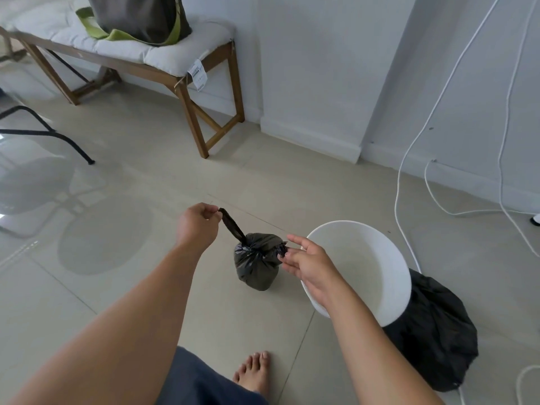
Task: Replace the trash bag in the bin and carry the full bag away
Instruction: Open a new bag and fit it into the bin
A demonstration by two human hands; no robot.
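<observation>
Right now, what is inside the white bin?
The white bin looks bare inside: only its smooth white wall shows, with no liner fitted. The right hand and forearm cover part of its near rim, and the very bottom is out of sight.

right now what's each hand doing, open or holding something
Left hand: pinches the twisted tail of the small tied bag.
Right hand: fingers mostly straight at the bag's knot; a grip cannot be told.

Small bag [257,263] left of bin [388,287] — bigger bag [438,337] (floor) right.
</observation>
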